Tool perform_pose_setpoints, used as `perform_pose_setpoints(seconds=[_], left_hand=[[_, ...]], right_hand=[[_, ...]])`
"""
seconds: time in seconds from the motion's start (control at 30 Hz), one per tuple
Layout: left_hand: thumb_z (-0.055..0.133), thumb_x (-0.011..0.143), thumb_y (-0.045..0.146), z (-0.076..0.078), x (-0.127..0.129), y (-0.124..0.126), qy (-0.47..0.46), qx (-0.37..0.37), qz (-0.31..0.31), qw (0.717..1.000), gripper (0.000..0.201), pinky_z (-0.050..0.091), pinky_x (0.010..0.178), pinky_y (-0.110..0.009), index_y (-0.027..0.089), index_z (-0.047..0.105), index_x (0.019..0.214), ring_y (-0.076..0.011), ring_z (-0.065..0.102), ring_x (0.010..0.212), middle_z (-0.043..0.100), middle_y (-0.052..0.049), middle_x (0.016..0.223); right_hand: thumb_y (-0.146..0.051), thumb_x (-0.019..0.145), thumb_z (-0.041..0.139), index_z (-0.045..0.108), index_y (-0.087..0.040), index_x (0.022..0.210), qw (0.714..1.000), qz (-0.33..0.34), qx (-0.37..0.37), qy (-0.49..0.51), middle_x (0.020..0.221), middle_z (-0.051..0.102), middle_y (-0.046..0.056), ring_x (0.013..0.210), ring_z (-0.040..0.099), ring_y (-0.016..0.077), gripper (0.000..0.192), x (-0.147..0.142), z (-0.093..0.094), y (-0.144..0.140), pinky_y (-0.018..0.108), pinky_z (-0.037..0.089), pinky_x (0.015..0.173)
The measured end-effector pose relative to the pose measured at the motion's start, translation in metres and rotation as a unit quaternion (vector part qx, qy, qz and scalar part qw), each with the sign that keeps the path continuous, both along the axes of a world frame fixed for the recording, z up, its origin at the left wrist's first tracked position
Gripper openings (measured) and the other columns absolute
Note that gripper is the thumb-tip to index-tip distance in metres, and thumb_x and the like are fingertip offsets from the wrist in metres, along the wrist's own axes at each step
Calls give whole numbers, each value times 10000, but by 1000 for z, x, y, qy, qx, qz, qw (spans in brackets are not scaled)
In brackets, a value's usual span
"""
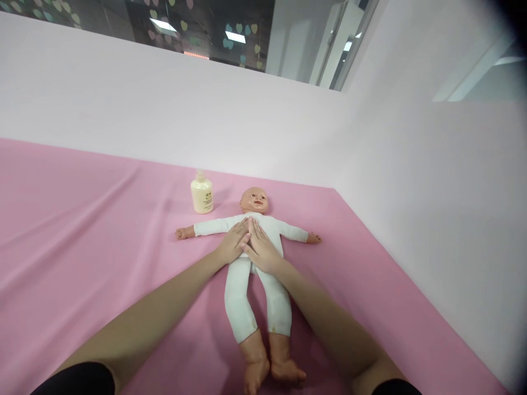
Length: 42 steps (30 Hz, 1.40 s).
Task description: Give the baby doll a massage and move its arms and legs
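Note:
A baby doll [237, 302] with a white cloth body lies on its back, arms spread out and head toward the wall. Flat on its chest rests my left hand [234, 241], fingers stretched toward the doll's neck. Beside it my right hand [262, 249] lies flat on the chest too, its fingertips meeting those of the left. The thumbs touch or cross near the middle. Neither hand grips anything. Part of the doll's torso is hidden under both hands.
A pale yellow pump bottle [202, 196] stands left of the doll's head. The pink sheet [102, 230] has creases on its left side. White walls [164, 115] border the back and right, with a window [206, 33] above the back one.

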<state>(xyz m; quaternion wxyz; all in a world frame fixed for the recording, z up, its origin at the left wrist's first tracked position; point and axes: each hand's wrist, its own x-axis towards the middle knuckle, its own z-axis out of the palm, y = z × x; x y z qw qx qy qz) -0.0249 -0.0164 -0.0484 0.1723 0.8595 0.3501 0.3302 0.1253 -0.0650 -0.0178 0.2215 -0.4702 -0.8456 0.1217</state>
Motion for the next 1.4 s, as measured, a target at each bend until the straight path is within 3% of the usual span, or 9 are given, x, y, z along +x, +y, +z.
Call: perform_pose_setpoints(seconds=[0.13,0.23,0.33,0.6,0.73,0.87,1.03,1.13,1.4], left_hand=[[261,956,343,6,1,-5,41,55,-37,997,475,220,1129,-478,153,416,1362,-229,306,1355,391,-105,1438],[297,951,311,12,1,-8,67,80,-66,992,420,243,1125,-452,174,516,1283,-213,407,1285,497,-92,1355],[342,940,295,14,0,-7,86,90,-90,988,381,226,1133,-447,194,561,1235,-215,390,1298,514,-70,1343],[298,947,297,9,0,-3,76,28,-53,995,425,205,1138,-452,186,490,1309,-199,309,1359,448,-64,1403],[277,949,342,8,0,-2,58,3,-13,998,482,194,1148,-419,188,364,1397,-180,264,1380,363,-50,1459],[265,947,362,2,0,2,50,-4,7,999,507,177,1157,-405,176,329,1415,-176,232,1391,322,-55,1479],[261,941,383,-7,0,7,24,-22,50,998,550,180,1156,-420,128,295,1427,-209,204,1399,258,-106,1501],[280,935,419,-11,0,9,12,-17,57,998,589,183,1156,-423,105,271,1433,-225,202,1399,255,-133,1499],[273,940,419,-3,-3,5,49,29,4,998,557,194,1137,-472,134,313,1417,-244,210,1396,290,-128,1488]], right_hand=[[-407,946,261,119,-180,1473,999,-2,32,-7,1548,78,70,1432,13,223,591,10,-1,12,467,98,1153],[-365,959,233,341,-265,1405,999,4,37,-10,1519,235,11,1424,121,205,470,19,0,21,466,99,1147],[-361,966,206,422,-275,1353,999,-11,31,8,1468,353,-3,1394,227,165,452,27,-1,29,431,130,1145],[-413,949,228,338,-217,1410,990,-140,3,0,1502,278,17,1401,204,217,513,30,-10,32,425,187,1130],[-418,935,260,233,-131,1449,979,-201,-15,-41,1525,198,73,1406,169,284,589,20,-10,23,474,182,1120],[-433,931,260,162,-43,1452,972,-215,-40,-82,1526,130,159,1404,139,339,658,10,-6,10,522,164,1107],[-487,929,243,162,-2,1442,975,-193,-46,-99,1512,94,235,1404,94,365,711,3,1,-2,522,137,1113],[-537,919,224,151,16,1440,984,-143,-42,-96,1513,58,237,1409,41,357,763,2,2,-3,509,116,1125],[-462,941,228,-63,-70,1459,999,13,18,-26,1540,26,140,1432,11,200,712,8,-2,2,440,106,1158]])
